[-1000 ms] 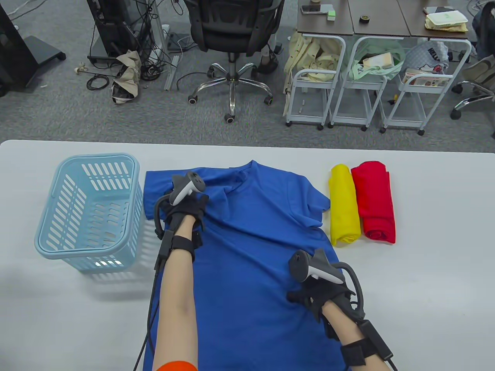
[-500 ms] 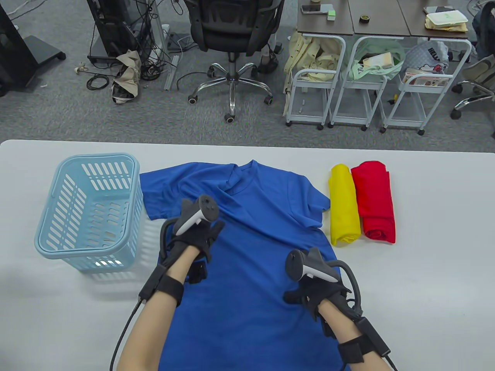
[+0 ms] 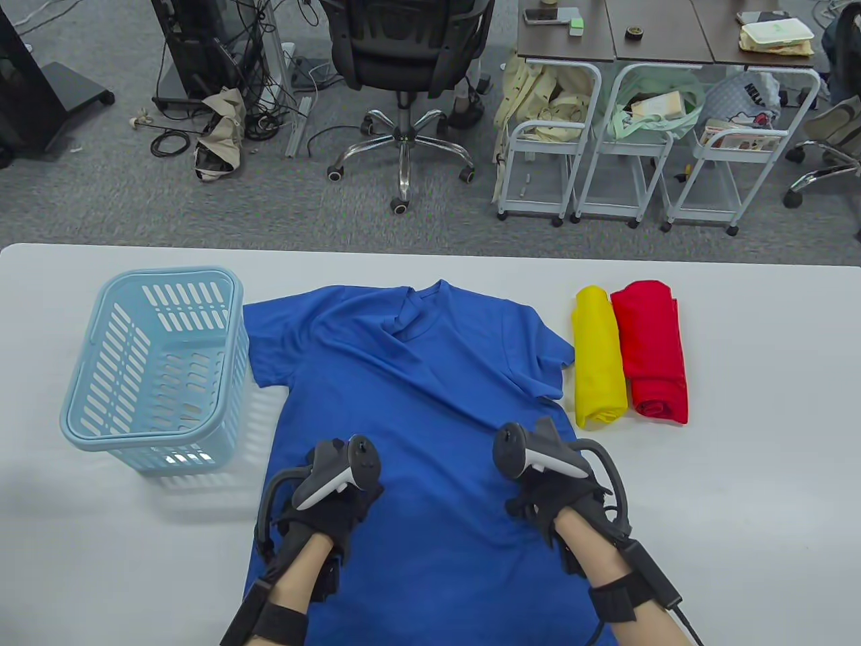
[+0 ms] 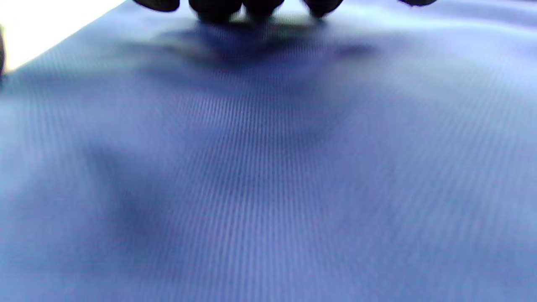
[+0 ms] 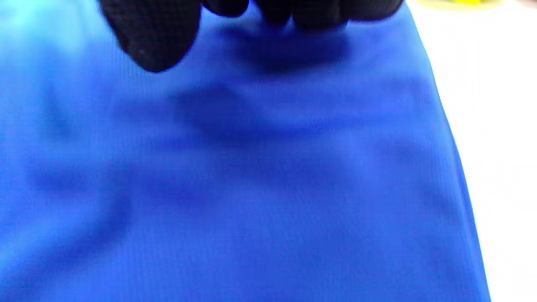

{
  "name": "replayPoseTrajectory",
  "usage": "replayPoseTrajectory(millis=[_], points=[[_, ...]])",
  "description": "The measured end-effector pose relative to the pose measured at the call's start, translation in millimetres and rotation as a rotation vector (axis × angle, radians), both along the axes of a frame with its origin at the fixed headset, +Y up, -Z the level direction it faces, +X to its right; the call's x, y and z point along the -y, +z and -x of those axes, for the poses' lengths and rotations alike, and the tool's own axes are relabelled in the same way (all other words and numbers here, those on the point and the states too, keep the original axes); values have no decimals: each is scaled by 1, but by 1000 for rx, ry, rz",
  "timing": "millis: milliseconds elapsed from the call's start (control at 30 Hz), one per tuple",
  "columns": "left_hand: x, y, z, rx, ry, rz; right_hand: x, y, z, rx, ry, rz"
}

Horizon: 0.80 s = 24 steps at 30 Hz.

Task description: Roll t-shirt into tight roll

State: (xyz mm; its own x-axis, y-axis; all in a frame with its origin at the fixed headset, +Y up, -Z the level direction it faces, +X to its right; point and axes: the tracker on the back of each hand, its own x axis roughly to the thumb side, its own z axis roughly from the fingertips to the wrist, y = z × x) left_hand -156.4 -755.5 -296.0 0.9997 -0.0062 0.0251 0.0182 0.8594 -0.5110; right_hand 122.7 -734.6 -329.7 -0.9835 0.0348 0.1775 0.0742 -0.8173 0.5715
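While the blue t-shirt (image 3: 430, 404) lies spread flat on the bench (image 3: 740, 471), collar away, both hands rest on it: left hand (image 3: 333, 515), right hand (image 3: 555, 505). Left wrist view: straight fingertips (image 4: 216, 10) touch smooth fabric. Right wrist view: fingers (image 5: 153, 33) press faintly rippled cloth.

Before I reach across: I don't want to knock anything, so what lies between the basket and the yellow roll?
Table view: only the spread blue t-shirt lies between basket and yellow roll.

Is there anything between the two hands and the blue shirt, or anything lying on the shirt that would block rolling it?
Nothing visible. The left hand and right hand are already over the shirt, which lies flat with nothing else on it.
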Motion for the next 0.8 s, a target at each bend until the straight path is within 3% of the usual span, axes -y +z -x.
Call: replayPoseTrajectory(millis=[100,200,333,500,800], points=[[-2,2,-3,29,-9,24,-16,-25,3,38,-51,-22],[-2,6,-5,93,-54,132,-23,-55,10,76,-72,-33],[-10,11,-2,91,-20,125,-3,-90,15,125,-92,89],[-14,11,4,70,17,118,27,-110,12,191,-15,184],[-11,10,4,71,6,129,31,-143,-8,413,-10,190]])
